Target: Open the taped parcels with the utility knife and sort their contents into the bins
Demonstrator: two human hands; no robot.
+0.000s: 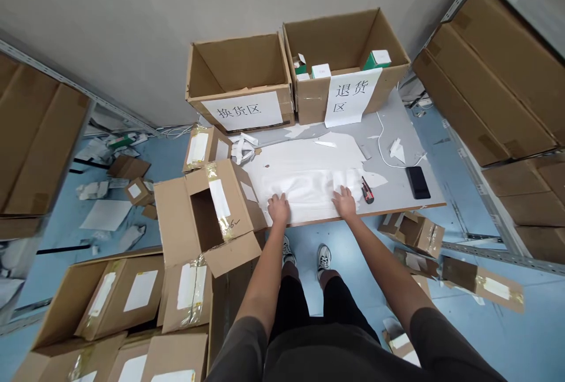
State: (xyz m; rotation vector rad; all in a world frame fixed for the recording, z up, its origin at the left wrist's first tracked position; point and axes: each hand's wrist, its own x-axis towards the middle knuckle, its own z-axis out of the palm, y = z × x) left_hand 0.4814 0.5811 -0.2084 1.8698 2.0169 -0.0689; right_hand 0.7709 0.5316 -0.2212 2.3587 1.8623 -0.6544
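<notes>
My left hand (pixel 279 208) and my right hand (pixel 344 202) both press palm down, fingers spread, on a white sheet or flat white bag (pixel 309 176) lying on the grey table (pixel 397 193). The hands sit near the table's front edge, roughly a shoulder width apart. A small red and black utility knife (pixel 367 191) lies just right of my right hand. A black phone (pixel 417 182) rests further right on the table.
Two open cardboard boxes with paper labels stand at the table's back, the left one (pixel 241 79) empty, the right one (pixel 346 64) holding small green and white packs. An open carton (pixel 207 217) stands left of me. Cartons litter the floor; shelving flanks both sides.
</notes>
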